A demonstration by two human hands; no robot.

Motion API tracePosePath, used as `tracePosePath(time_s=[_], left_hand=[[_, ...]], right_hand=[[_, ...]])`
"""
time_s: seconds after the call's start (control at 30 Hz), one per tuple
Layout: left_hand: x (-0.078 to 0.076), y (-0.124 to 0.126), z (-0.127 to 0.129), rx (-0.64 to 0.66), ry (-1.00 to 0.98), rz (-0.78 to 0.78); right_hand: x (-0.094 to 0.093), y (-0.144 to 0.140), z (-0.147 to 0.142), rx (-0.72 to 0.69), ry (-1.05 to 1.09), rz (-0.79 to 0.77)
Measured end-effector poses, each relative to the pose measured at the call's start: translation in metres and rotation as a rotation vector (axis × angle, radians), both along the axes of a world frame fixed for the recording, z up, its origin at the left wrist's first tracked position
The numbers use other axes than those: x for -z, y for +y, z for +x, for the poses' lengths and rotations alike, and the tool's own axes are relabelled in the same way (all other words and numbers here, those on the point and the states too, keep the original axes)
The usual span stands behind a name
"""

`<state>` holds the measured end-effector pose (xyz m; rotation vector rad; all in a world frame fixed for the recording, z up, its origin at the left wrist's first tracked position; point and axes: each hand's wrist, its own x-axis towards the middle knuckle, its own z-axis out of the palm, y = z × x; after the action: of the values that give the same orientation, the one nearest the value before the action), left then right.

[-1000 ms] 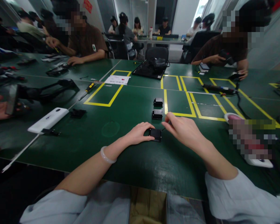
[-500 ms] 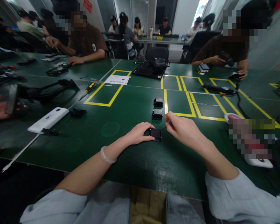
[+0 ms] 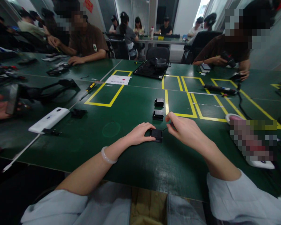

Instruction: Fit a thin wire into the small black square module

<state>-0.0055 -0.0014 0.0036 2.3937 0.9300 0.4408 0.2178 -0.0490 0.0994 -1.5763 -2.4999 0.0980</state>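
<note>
A small black box-shaped part (image 3: 156,135) lies on the green table (image 3: 131,162) in front of me. My left hand (image 3: 141,133) grips it from the left, thumb on the near side and fingers on the far side. My right hand (image 3: 181,127) is closed in a pinch round a thin dark tool, perhaps a hex key or small screwdriver; its shaft (image 3: 164,128) points at the part's right edge. The fingers hide most of the tool. Just beyond stand two similar black parts (image 3: 158,114), one behind the other.
Left of me are a white power bank (image 3: 49,120), a yellow-black screwdriver (image 3: 90,87) and a black bracket (image 3: 78,113). A pinkish item in a white tray (image 3: 234,120) lies to the right. Yellow tape outlines (image 3: 182,115) mark the table. Co-workers sit across from me.
Both hands keep almost the same pose on the black part and the tool. The whole view has shifted very slightly.
</note>
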Motion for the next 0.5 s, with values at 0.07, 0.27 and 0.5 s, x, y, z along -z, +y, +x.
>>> tracePosePath(time_s=[0.07,0.27,0.5], left_hand=[[0.0004,0.0001,-0.0002,0.0,-0.008,0.001],[0.0007,-0.0003,0.0001,-0.003,-0.012,-0.008],[0.0009,0.0003,0.0003,0.004,-0.01,-0.002]], right_hand=[[0.0002,-0.0002,-0.0006,0.003,-0.003,0.013],[0.0005,0.0014,-0.004,0.079,-0.139,0.008],[0.0009,0.0004,-0.001,0.015,-0.024,0.012]])
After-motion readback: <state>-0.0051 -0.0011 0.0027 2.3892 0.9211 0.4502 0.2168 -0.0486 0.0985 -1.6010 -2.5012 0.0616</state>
